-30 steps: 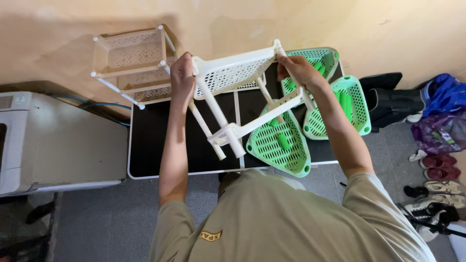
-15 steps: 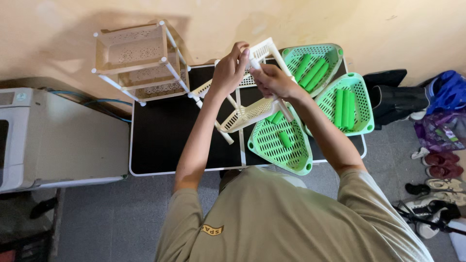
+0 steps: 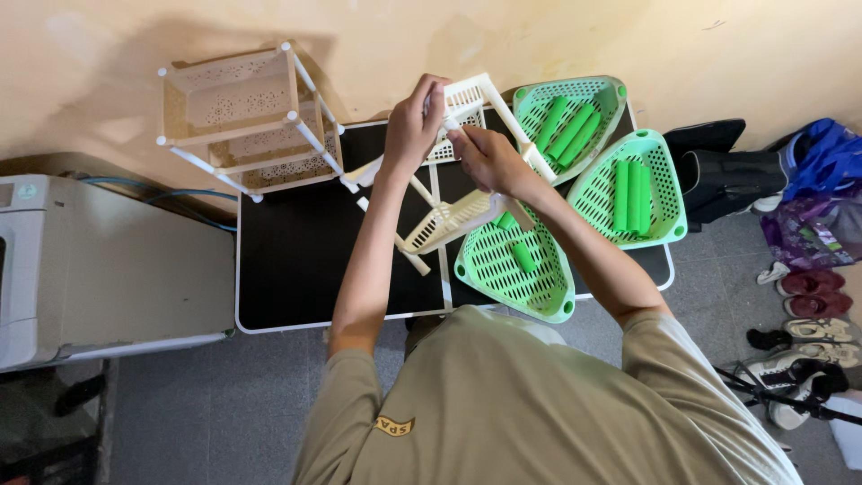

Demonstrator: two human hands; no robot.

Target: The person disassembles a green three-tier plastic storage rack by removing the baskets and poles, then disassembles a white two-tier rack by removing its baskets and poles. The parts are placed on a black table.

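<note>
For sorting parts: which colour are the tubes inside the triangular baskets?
Green tubes, clearest in the head view.

I count three green triangular baskets on the black surface [image 3: 296, 269]: the far one [image 3: 575, 112] holds three green tubes, the right one [image 3: 669, 193] holds three more, and the near one [image 3: 516, 278] shows two, partly hidden behind my arm. That makes eight green tubes I can see.

There are two cream racks: one assembled rack [image 3: 238, 117] leaning by the wall with two perforated trays showing, and one rack [image 3: 453, 207] at my hands with two trays on white poles.

I have two hands up, my left hand [image 3: 413, 126] and my right hand [image 3: 485, 157].

One grey appliance [image 3: 108, 269] stands at the left. Several shoes lie on the floor at the right; I cannot count them exactly.
</note>
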